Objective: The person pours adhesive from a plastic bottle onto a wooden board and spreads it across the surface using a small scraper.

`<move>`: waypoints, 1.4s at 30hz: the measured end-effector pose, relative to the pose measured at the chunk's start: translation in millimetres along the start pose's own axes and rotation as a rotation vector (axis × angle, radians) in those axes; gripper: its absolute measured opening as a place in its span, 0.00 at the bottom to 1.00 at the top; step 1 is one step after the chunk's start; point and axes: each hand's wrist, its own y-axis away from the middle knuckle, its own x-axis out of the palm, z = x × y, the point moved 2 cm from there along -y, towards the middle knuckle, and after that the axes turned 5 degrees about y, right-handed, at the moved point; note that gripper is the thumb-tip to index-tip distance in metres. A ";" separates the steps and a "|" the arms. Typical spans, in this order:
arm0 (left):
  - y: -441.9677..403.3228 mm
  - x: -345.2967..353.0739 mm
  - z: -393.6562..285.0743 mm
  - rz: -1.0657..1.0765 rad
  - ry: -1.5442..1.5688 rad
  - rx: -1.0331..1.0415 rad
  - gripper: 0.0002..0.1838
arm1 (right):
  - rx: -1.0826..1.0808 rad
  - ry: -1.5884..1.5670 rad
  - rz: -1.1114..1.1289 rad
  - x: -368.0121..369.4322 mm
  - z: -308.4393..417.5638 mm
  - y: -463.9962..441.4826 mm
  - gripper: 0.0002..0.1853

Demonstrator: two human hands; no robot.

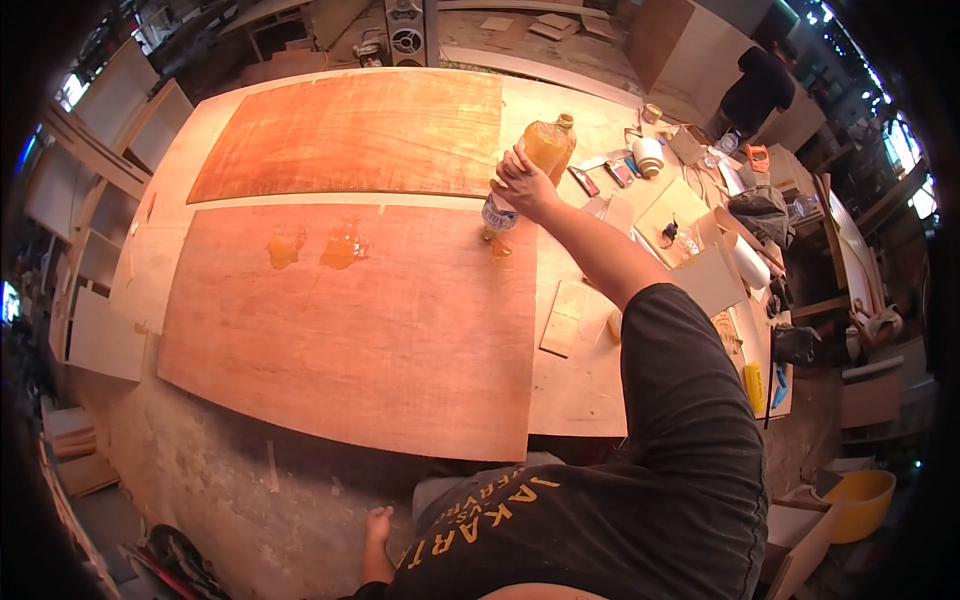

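Observation:
My right hand [524,184] is wrapped round a plastic bottle [498,213], tipped with its mouth down over the near reddish plywood board [350,330]. Amber liquid [501,250] lies under the mouth, at the board's right part. Two more amber puddles [345,246] spread on the board's left half. A larger bottle of amber liquid [550,145] stands just behind the hand. Beyond lies a second board [350,135], its surface darker orange and shiny. My left hand [379,522] hangs low by my body, off the board; its fingers are too small to read.
On the table's right side are a white roll of tape [647,156], a small wood piece [563,318], a white cylinder [746,262] and a yellow bottle [753,387]. A person [757,92] in dark clothes is at the back right. A yellow bucket [858,505] is at lower right.

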 end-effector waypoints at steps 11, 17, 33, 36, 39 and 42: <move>9.3 3.6 -8.4 -0.007 0.015 -0.005 0.32 | -0.025 -0.040 0.139 -6.0 1.9 -0.9 0.26; 18.4 3.3 -19.0 0.005 0.019 -0.029 0.31 | -0.010 -0.012 0.112 -12.0 -2.3 2.5 0.27; 15.5 5.7 -16.2 -0.016 0.027 -0.004 0.33 | 0.017 -0.103 0.023 -4.9 -5.4 3.9 0.22; 13.1 5.0 -12.2 -0.025 0.001 0.015 0.33 | 0.002 -0.115 0.031 -2.3 -6.1 4.2 0.22; 13.6 4.1 -10.0 -0.010 0.000 -0.005 0.33 | -0.037 -0.127 0.052 -3.0 -7.3 4.7 0.22; 7.2 5.0 -4.0 -0.007 0.008 -0.014 0.34 | -0.054 -0.122 -0.021 -2.7 -8.1 8.1 0.20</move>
